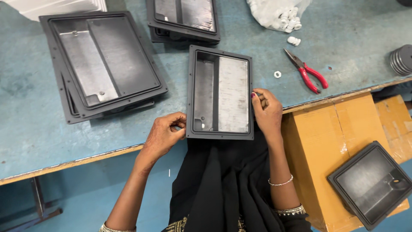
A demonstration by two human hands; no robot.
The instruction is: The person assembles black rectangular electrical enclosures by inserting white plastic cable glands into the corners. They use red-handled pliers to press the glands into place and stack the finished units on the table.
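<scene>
A dark metal tray point(220, 93) is gripped at the blue table point(25, 111) edge: lower left rim pinched by the left hand point(165, 134), right rim by the right hand point(267, 111). Red-handled pliers point(308, 71) lie nearby (a tray stack point(103, 64) further left).

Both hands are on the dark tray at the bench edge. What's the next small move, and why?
Probably slide the dark tray further onto the blue bench. Its near rim overhangs the bench edge, above the lap, and the left hand and right hand only pinch its two side rims. There is bare bench beyond it before the next stack of trays.
</scene>
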